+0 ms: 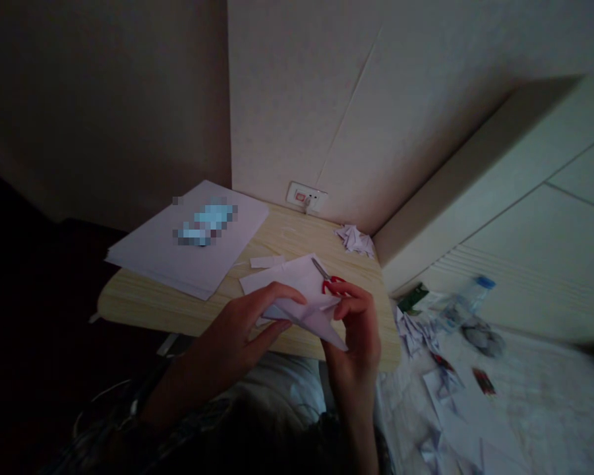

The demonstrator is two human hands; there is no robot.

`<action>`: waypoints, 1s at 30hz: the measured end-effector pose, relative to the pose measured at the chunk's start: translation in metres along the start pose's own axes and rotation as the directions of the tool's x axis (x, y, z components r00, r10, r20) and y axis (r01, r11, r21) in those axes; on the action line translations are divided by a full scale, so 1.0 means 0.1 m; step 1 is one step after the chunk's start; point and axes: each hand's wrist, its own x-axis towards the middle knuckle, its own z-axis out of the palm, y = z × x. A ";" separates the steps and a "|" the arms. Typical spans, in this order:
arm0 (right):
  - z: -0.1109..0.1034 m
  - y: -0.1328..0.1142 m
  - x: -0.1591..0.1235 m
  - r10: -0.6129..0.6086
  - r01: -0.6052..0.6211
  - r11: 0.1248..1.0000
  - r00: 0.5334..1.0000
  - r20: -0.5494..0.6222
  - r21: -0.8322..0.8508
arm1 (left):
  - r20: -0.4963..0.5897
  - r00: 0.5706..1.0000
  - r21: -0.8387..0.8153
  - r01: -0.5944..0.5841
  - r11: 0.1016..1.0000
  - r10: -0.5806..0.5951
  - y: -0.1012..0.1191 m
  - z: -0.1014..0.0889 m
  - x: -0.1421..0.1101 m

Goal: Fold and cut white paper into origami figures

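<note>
Between my two hands, above the near edge of the small wooden table, is a partly folded piece of white paper. My left hand pinches its left side between thumb and fingers. On the right side, my right hand is curled round the paper's edge, with a pointed flap hanging toward the palm. Behind the folded paper, a flat white sheet lies on the table. Red-handled scissors rest on that sheet, their handles partly hidden by my right fingers.
A stack of white paper with a pixelated bright object on it covers the table's left. Folded paper pieces sit at the back right corner, below a wall socket. Right of the table, a bed holds more folded paper and a plastic bottle.
</note>
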 end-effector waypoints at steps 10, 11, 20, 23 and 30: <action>-0.11 -0.07 0.01 -0.013 0.023 0.998 0.987 0.162 -0.062 | 0.039 0.999 0.099 0.014 0.995 -0.018 -0.02 -0.05 0.03; -0.11 -0.07 0.01 0.004 0.007 0.998 0.987 0.164 -0.070 | 0.035 0.999 0.106 0.011 0.994 -0.014 -0.02 -0.05 0.03; -0.08 -0.07 0.00 0.102 -0.092 0.991 0.988 0.112 -0.094 | -0.190 0.978 -0.096 0.066 0.993 -0.084 0.00 0.00 0.00; -0.05 -0.05 0.00 0.094 -0.084 0.992 0.990 0.102 -0.096 | -0.197 0.976 -0.193 0.055 0.980 -0.093 -0.01 -0.02 0.01; -0.01 -0.06 -0.01 0.038 -0.026 0.992 0.995 0.094 -0.120 | -0.256 0.948 -0.223 0.135 0.966 -0.191 0.06 -0.01 0.03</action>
